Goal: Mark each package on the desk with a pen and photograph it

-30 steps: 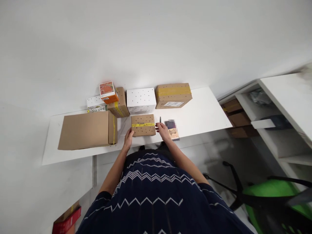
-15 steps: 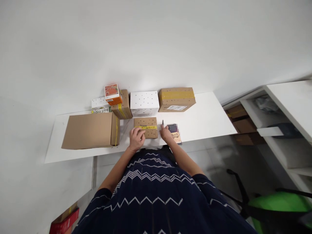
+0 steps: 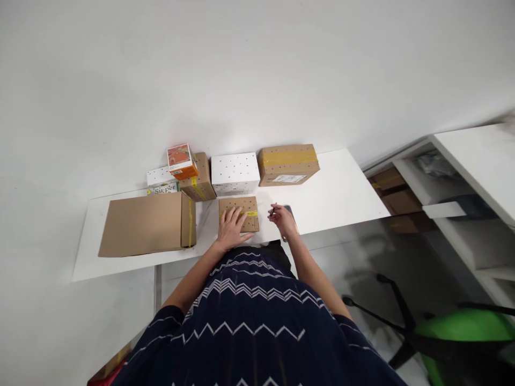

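Observation:
A small brown cardboard box point(image 3: 250, 223) with yellow tape and small dark marks sits near the front edge of the white table point(image 3: 336, 199). My left hand point(image 3: 230, 229) lies across its left part, palm down with the fingers spread. Just right of the box, my right hand point(image 3: 282, 219) is closed around a thin dark pen-like object point(image 3: 274, 209); its exact kind is too small to make out. Under and beside that hand, a phone point(image 3: 288, 208) is mostly covered.
A large cardboard box point(image 3: 142, 225) stands at the left. Along the wall are a white box point(image 3: 235, 172), a taped brown box point(image 3: 288, 165), and an orange box point(image 3: 182, 161) stacked on others. Right of the table are a shelf unit point(image 3: 458, 155) and a green chair point(image 3: 462, 327).
My left hand has opened out and moved onto the box top. My right hand has shifted slightly right and turned, lifting the thin object and covering more of the phone.

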Tool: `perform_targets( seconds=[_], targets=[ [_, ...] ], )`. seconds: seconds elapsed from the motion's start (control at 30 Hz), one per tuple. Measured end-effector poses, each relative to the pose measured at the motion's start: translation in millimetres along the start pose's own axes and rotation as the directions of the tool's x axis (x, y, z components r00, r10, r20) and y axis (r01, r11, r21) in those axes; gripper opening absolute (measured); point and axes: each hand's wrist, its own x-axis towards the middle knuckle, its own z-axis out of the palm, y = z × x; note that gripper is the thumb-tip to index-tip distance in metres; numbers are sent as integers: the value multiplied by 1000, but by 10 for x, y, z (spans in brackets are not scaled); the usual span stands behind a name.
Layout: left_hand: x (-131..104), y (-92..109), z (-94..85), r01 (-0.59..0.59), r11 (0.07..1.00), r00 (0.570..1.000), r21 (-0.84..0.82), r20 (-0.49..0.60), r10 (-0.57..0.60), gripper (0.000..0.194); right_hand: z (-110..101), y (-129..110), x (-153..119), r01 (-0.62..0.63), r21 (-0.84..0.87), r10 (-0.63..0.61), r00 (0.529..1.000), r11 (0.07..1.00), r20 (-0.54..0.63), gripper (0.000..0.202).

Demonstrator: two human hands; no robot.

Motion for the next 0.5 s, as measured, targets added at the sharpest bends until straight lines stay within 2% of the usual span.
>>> perform_targets(
  seconds=[0.07,0.17,0.2,0.3,0.37,0.5],
  targets=[
    [5,6,1,-12,999,998,48,58,9,84,-92,-157,-83,54,202,-54,999,978,-5,33],
    [28,6,-1,-16,995,995,102,101,6,81,-163,-402,-177,152,488,-138,988,860,-65,36],
    [41,3,-2,-15,994,994,113,108,3,78,-159,-476,-200,186,521,-155,983,833,-102,35],
    [85,-5,7,-15,991,993,130,115,0,74,-80,-662,-254,271,485,-190,959,832,-210,37],
    [109,-9,27,-15,989,994,144,111,-1,74,0,-756,-281,293,477,-196,950,829,-243,41],
    [128,-12,55,-24,978,996,205,89,6,74,128,-900,-311,256,509,-187,965,822,-183,34]
  ],
)
